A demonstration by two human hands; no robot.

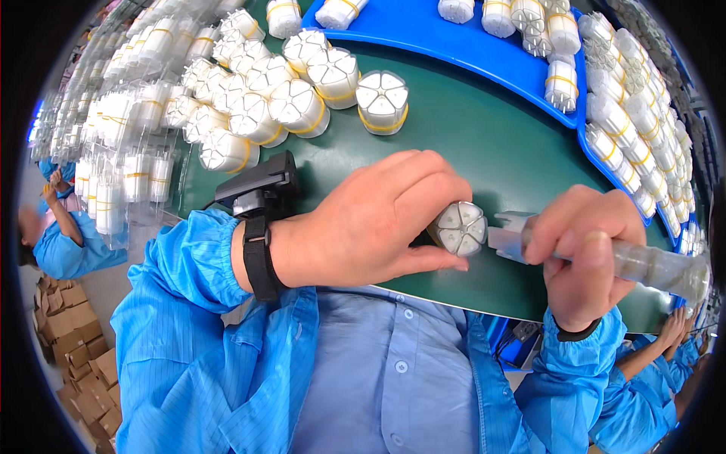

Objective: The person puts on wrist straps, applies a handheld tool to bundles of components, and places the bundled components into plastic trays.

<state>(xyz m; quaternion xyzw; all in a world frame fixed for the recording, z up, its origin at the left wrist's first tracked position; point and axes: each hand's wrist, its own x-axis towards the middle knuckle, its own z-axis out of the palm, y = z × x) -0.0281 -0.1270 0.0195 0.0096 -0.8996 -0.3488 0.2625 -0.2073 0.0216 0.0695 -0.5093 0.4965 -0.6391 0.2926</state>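
Note:
My left hand [378, 212] is closed around a short round bundle [461, 228] of white wedge-shaped pieces in clear plastic. The bundle's segmented end faces right, toward my other hand. In my right hand [586, 246] is a long translucent plastic cylinder [662, 268], gripped around its middle. Its narrower, flat-edged tip [505, 236] points at the bundle's end, very close to it; whether they touch I cannot tell. On the green tabletop [363, 170], beyond my left hand, stands a similar bundle [382, 104] with a yellow band around it.
Several banded bundles [265, 106] crowd the far left of the table. A blue tray [454, 45] with more bundles lies at the back, and filled blue trays [631, 129] line the right. Co-workers in blue sit at left [79, 246] and right [635, 401]. Cardboard [76, 325] lies lower left.

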